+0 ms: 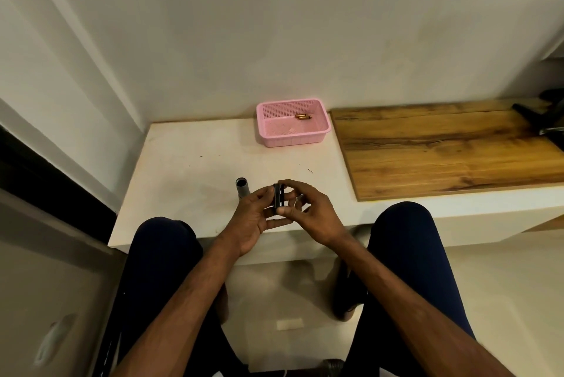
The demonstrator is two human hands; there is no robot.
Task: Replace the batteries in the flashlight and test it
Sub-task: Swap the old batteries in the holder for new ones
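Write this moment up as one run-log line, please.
left hand: holds battery holder | right hand: pinches it | flashlight tube: open, on table | batteries: in pink basket

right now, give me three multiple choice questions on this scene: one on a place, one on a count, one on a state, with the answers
1. Where does the pink plastic mesh basket stand?
A. on a shelf
B. on the floor
C. at the far edge of the white table

2. How many copper-coloured cylindrical batteries lie in the basket?
A. two
B. none
C. five

3. What is the state of the small black battery holder?
A. lying free on the table
B. held between the left hand and the right hand
C. dropped in the basket

Answers:
1 C, the basket sits on the white surface by the wall, left of the brown wooden board.
2 A, two batteries lie side by side.
3 B, fingers of both hands grip it over the table's near edge.
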